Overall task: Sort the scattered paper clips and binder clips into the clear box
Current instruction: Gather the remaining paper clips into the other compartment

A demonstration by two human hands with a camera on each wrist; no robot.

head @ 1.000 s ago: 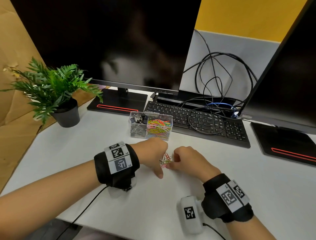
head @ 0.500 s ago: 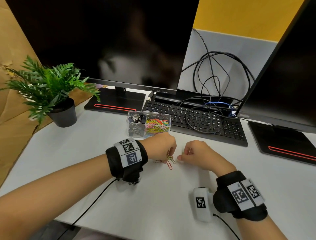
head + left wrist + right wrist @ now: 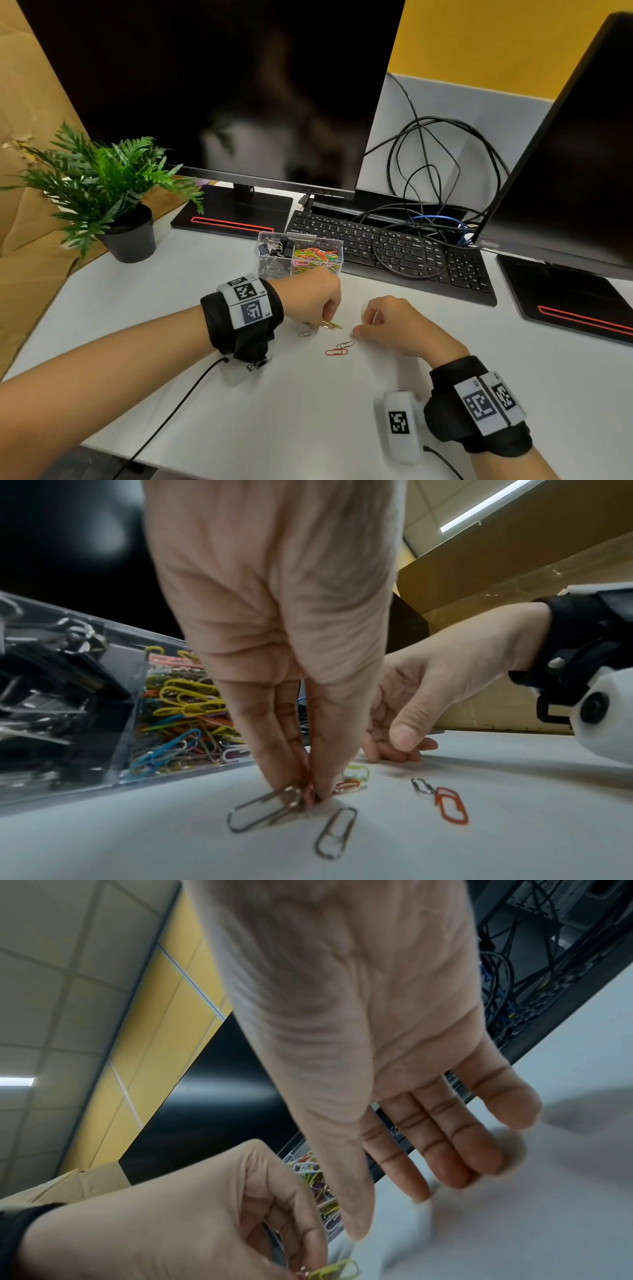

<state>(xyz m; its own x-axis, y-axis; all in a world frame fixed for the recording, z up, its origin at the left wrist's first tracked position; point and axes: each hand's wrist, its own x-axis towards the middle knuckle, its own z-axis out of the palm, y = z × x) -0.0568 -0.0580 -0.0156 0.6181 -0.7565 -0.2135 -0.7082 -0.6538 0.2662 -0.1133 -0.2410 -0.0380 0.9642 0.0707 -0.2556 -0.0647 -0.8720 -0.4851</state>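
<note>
On desk (image 3: pixel 212 404), left hand (image 3: pixel 313 298) pinching paper clips (image 3: pixel 263 808) — fingertips together

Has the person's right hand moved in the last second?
Yes. The right hand has slid right, away from the left hand, uncovering a red paper clip in front of the clear box.

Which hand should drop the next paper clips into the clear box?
Probably the left hand: its fingertips already pinch paper clips and it is right beside the clear box. The right hand holds nothing.
</note>
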